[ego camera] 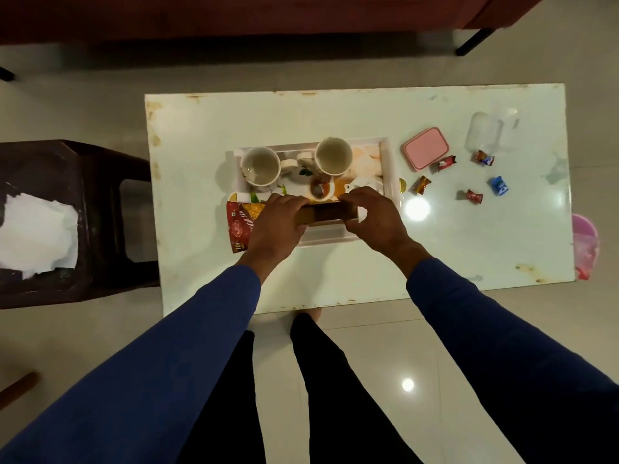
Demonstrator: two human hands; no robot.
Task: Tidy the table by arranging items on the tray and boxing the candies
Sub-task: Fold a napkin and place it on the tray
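Note:
A white tray (388, 162) sits mid-table with two white cups (260, 166) (333, 156) and a small bowl with a spoon (321, 190) in it. Over the tray's near edge, my left hand (276, 222) and my right hand (375, 217) each grip one end of a brown box (326, 214). A red snack packet (238, 226) lies partly under my left hand. To the right of the tray lie a pink lid (425, 148), a clear plastic container (484, 132) and several wrapped candies (447, 162) (484, 158) (421, 185) (499, 185) (474, 196).
The white table (335, 272) stands on a tiled floor. A dark stool (67, 182) with white paper (35, 231) on it is at the left. A dark red sofa (234, 15) is beyond the table. A pink bag (584, 242) hangs at the table's right edge.

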